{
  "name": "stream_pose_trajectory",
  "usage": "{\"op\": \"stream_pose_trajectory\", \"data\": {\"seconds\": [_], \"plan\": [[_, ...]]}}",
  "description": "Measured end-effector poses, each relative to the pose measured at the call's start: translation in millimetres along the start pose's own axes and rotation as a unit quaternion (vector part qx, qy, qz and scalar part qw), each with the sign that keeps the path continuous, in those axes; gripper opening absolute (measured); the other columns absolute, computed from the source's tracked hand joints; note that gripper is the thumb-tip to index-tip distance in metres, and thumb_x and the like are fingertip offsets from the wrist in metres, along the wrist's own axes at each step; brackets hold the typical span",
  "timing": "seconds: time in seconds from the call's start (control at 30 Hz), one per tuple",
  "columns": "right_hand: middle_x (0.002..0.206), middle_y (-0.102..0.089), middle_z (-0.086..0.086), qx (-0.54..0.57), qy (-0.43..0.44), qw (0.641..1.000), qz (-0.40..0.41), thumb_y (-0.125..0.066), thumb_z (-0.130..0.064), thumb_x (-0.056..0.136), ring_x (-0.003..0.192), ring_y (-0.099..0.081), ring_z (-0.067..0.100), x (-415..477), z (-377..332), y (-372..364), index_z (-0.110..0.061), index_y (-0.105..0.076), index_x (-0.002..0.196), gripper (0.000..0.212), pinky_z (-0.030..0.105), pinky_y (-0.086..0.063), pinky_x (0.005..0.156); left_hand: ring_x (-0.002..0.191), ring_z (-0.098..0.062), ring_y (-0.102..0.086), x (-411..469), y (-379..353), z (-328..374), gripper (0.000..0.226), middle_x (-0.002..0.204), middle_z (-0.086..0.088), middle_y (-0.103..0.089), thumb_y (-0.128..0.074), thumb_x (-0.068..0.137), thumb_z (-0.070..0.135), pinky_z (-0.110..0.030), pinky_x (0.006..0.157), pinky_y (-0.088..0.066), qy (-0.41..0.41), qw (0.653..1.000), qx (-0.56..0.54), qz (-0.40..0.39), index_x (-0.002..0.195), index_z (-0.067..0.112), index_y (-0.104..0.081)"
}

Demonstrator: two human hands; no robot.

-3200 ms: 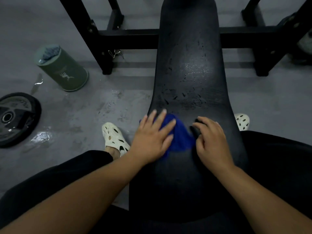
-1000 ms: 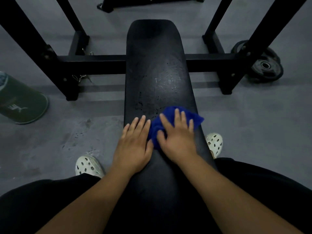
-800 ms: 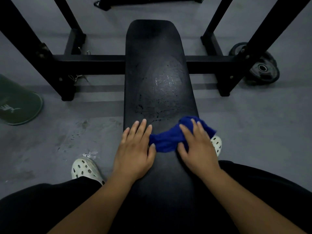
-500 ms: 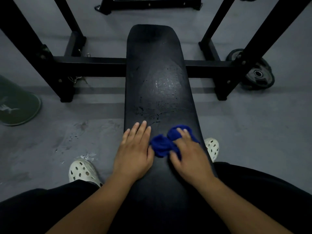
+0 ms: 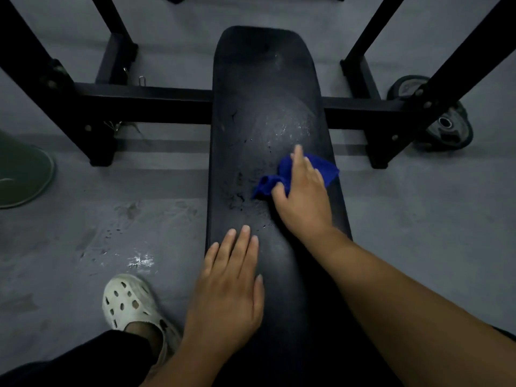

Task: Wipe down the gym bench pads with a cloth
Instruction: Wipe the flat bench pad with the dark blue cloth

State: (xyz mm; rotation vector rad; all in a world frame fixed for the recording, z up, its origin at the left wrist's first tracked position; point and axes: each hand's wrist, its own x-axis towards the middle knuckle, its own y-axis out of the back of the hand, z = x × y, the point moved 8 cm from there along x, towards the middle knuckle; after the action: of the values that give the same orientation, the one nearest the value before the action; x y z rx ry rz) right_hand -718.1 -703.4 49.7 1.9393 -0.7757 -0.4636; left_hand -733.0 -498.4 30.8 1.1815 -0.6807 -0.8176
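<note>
Farther up the bench (image 5: pixel 259 79) now, the right hand (image 5: pixel 303 196) presses the cloth (image 5: pixel 327 170) under flat fingers (image 5: pixel 298 160); the left hand (image 5: pixel 229 289) rests behind, fingers straight, holding nothing.

Far end of bench pad (image 5: pixel 265 88) open ahead of right hand (image 5: pixel 303 199) and cloth (image 5: pixel 328 169). Near left strip taken by left hand (image 5: pixel 229 291), lying flat. Black crossbar (image 5: pixel 145 107) and uprights (image 5: pixel 458 60) close in on both sides of pad. Bare floor (image 5: pixel 418 219) alongside near part.
</note>
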Motion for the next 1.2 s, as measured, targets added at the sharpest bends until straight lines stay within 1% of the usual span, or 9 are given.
{"op": "stream_pose_trajectory", "data": {"seconds": [0.13, 0.3, 0.37, 0.53, 0.7, 0.77, 0.87, 1.07, 1.2], "plan": [[0.159, -0.034, 0.001, -0.022, 0.138, 0.985, -0.102, -0.044, -0.032, 0.088, 0.151, -0.021, 0.021, -45.8, -7.8, -15.2, -0.018, -0.047, 0.146, 0.060, 0.038, -0.013, 0.124, 0.148, -0.030, -0.031, 2.0, -1.5, 0.0, 0.062, 0.158, -0.013, -0.037, -0.045, 0.092, 0.032, -0.051, 0.115, -0.030, -0.016, 1.000, -0.005, 0.001, 0.147, 0.004, -0.046], [0.161, -0.031, -0.003, -0.037, 0.175, 0.968, -0.177, -0.051, -0.032, 0.085, 0.152, -0.017, 0.016, -101.5, 21.6, 11.2, -0.023, -0.048, 0.145, 0.060, 0.038, -0.019, 0.122, 0.148, -0.029, -0.030, 6.9, 3.5, 3.0, 0.062, 0.160, -0.011, -0.033, -0.041, 0.093, 0.034, -0.048, 0.118, -0.025, -0.003, 0.999, -0.010, -0.034, 0.148, 0.006, -0.045], [0.160, -0.033, -0.001, -0.048, 0.171, 0.971, -0.163, -0.051, -0.032, 0.084, 0.151, -0.019, 0.018, -78.5, 19.6, 13.8, -0.021, -0.048, 0.145, 0.062, 0.041, -0.024, 0.122, 0.147, -0.028, -0.032, 19.7, 4.6, 4.2, 0.062, 0.159, -0.010, -0.035, -0.041, 0.093, 0.036, -0.046, 0.118, -0.023, 0.006, 0.999, -0.003, -0.043, 0.147, 0.007, -0.046], [0.161, -0.030, -0.003, 0.023, 0.040, 0.995, -0.084, -0.040, -0.048, 0.095, 0.152, -0.015, 0.018, -50.4, 6.5, 3.0, -0.024, -0.049, 0.144, 0.056, 0.036, -0.011, 0.124, 0.146, -0.025, -0.034, 61.4, 5.0, 1.2, 0.062, 0.157, -0.007, -0.039, -0.033, 0.092, 0.037, -0.043, 0.120, -0.026, 0.055, 0.998, 0.018, -0.035, 0.146, 0.009, -0.048], [0.152, -0.046, -0.004, -0.002, 0.179, 0.976, -0.123, -0.036, -0.040, 0.094, 0.146, -0.031, 0.017, -109.6, 18.7, 5.8, -0.023, -0.059, 0.134, 0.049, 0.040, -0.026, 0.120, 0.146, -0.025, -0.033, 56.2, 3.4, 1.3, 0.064, 0.158, -0.007, -0.038, -0.031, 0.091, 0.037, -0.041, 0.121, -0.023, 0.042, 0.998, 0.022, -0.029, 0.148, 0.011, -0.045], [0.151, -0.047, 0.001, -0.008, 0.132, 0.989, -0.070, -0.035, -0.038, 0.090, 0.145, -0.034, 0.021, -62.3, 35.1, 13.0, -0.019, -0.058, 0.135, 0.054, 0.044, -0.030, 0.118, 0.145, -0.026, -0.036, 63.0, 3.5, 0.3, 0.062, 0.156, -0.008, -0.041, -0.033, 0.092, 0.038, -0.041, 0.119, -0.024, 0.038, 0.999, 0.024, -0.021, 0.146, 0.010, -0.048], [0.158, -0.037, 0.002, -0.014, 0.046, 0.998, -0.043, -0.036, -0.036, 0.090, 0.149, -0.025, 0.023, -18.5, 30.8, 10.2, -0.018, -0.047, 0.146, 0.060, 0.041, -0.019, 0.123, 0.147, -0.026, -0.033, 90.3, 3.1, -5.9, 0.064, 0.159, -0.008, -0.037, -0.030, 0.094, 0.040, -0.044, 0.119, -0.026, 0.033, 0.999, 0.024, -0.017, 0.149, 0.010, -0.044], [0.153, -0.045, 0.000, -0.041, 0.246, 0.959, -0.135, -0.042, -0.034, 0.089, 0.145, -0.034, 0.021, -54.0, 46.8, 21.0, -0.020, -0.057, 0.137, 0.052, 0.042, -0.030, 0.118, 0.151, -0.024, -0.023, 142.2, 3.0, -18.2, 0.063, 0.163, -0.007, -0.028, -0.025, 0.098, 0.040, -0.042, 0.123, -0.021, 0.006, 0.999, 0.037, -0.030, 0.153, 0.011, -0.036], [0.159, -0.034, -0.003, -0.020, 0.052, 0.995, -0.086, -0.047, -0.028, 0.091, 0.150, -0.021, 0.019, 20.2, 60.5, 27.1, -0.023, -0.050, 0.142, 0.052, 0.039, -0.025, 0.120, 0.150, -0.024, -0.024, 141.2, 2.4, -15.7, 0.062, 0.162, -0.008, -0.030, -0.029, 0.098, 0.038, -0.043, 0.122, -0.023, 0.017, 0.998, 0.048, -0.036, 0.153, 0.010, -0.036]]}}
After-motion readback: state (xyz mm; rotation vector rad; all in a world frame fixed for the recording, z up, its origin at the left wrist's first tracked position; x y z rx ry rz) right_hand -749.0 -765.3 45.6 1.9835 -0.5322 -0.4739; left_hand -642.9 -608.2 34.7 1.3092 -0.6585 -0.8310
